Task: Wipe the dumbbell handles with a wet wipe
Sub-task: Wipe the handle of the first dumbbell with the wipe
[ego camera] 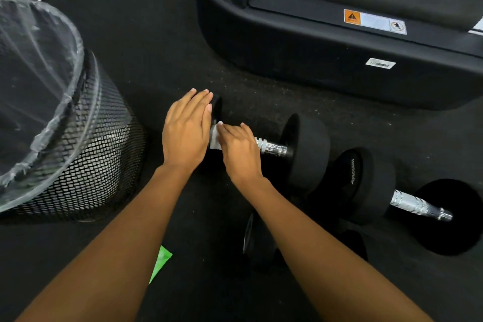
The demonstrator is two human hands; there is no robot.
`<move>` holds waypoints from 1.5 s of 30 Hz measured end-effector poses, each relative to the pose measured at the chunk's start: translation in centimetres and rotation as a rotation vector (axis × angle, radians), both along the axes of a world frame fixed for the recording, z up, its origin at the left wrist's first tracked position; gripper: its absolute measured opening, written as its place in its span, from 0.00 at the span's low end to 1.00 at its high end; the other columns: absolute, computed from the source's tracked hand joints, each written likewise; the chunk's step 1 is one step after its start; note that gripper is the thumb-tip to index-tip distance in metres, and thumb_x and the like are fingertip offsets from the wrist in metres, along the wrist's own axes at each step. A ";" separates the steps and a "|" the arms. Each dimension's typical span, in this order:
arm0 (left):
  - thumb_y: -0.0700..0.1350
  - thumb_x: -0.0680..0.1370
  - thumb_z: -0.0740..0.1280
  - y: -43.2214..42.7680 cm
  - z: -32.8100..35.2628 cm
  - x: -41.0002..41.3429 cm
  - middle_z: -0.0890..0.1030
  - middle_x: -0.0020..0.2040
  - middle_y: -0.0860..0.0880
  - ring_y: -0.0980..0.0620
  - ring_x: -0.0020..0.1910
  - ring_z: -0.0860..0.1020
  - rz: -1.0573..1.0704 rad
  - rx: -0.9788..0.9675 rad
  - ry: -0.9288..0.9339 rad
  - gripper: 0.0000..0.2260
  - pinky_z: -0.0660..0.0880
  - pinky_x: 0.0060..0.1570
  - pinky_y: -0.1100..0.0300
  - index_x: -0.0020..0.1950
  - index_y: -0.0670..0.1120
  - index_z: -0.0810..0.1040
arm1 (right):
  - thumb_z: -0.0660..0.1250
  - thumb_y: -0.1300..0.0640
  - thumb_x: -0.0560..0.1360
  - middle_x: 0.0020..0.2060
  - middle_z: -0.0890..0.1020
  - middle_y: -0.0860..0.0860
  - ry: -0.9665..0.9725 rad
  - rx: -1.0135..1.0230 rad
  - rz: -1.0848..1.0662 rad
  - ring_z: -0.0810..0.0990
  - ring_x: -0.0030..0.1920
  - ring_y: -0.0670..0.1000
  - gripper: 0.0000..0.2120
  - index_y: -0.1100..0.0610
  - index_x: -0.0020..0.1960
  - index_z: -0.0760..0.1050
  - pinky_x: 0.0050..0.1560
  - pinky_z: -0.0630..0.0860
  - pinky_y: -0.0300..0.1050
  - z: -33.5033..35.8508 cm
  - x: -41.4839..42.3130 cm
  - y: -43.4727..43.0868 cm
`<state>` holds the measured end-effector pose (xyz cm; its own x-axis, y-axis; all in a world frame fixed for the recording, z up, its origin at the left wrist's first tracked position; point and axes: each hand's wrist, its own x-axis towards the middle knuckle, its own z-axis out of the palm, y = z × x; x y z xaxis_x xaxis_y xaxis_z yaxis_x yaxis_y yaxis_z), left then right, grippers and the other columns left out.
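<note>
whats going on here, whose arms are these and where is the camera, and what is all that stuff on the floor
The one picture comes from a camera worn on a person's head, looking down, so the two bare arms are that person's own. No robot is involved.

The left hand rests flat on one black end of a dumbbell lying on the dark floor, steadying it. The right hand presses a white wet wipe around the dumbbell's shiny metal handle, wiping it.

A second dumbbell lies to the right, untouched. On the left stands a black mesh bin lined with a clear bag. A green packet, possibly the wipes, peeks out beneath the left arm. At the top is the base of a large black machine.
</note>
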<state>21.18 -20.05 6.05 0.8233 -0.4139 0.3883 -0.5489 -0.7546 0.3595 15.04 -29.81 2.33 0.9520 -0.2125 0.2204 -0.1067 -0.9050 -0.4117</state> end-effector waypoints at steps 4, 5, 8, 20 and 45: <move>0.45 0.81 0.51 -0.1 0.1 0.2 0.77 0.63 0.46 0.49 0.67 0.69 0.007 -0.007 -0.011 0.18 0.60 0.66 0.58 0.64 0.41 0.74 | 0.61 0.64 0.75 0.46 0.82 0.54 0.212 -0.112 0.073 0.80 0.50 0.53 0.11 0.59 0.56 0.76 0.69 0.57 0.46 1.5 1.7 -1.2; 0.45 0.81 0.51 -0.2 0.1 0.2 0.77 0.63 0.46 0.49 0.67 0.69 0.006 -0.008 -0.013 0.18 0.59 0.66 0.58 0.64 0.41 0.74 | 0.60 0.64 0.76 0.46 0.82 0.55 0.225 -0.096 0.083 0.80 0.50 0.53 0.10 0.59 0.56 0.76 0.69 0.58 0.45 1.7 1.9 -1.5; 0.45 0.81 0.51 -0.2 0.1 0.1 0.77 0.63 0.46 0.49 0.67 0.69 0.009 -0.011 -0.021 0.18 0.58 0.66 0.59 0.64 0.41 0.74 | 0.64 0.69 0.73 0.47 0.83 0.57 0.121 -0.010 0.118 0.81 0.50 0.55 0.13 0.63 0.57 0.77 0.68 0.60 0.45 1.2 1.0 -1.6; 0.46 0.81 0.52 0.0 -0.2 0.0 0.77 0.63 0.47 0.50 0.67 0.69 0.015 -0.032 -0.032 0.17 0.59 0.66 0.59 0.64 0.42 0.75 | 0.58 0.58 0.80 0.52 0.81 0.58 0.251 0.148 0.089 0.78 0.53 0.57 0.13 0.60 0.59 0.76 0.60 0.69 0.49 1.7 1.7 -2.2; 0.45 0.81 0.53 0.0 -0.5 0.0 0.77 0.63 0.48 0.50 0.67 0.69 0.020 -0.056 -0.063 0.17 0.59 0.66 0.60 0.63 0.43 0.75 | 0.63 0.68 0.75 0.58 0.80 0.57 0.056 0.116 0.151 0.77 0.59 0.54 0.15 0.63 0.61 0.75 0.69 0.58 0.44 1.2 -0.7 -2.0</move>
<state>21.23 -20.07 5.56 0.8044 -0.3738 0.4617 -0.5567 -0.7456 0.3662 14.34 -31.79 3.56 0.9850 -0.0876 0.1489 0.0010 -0.8591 -0.5119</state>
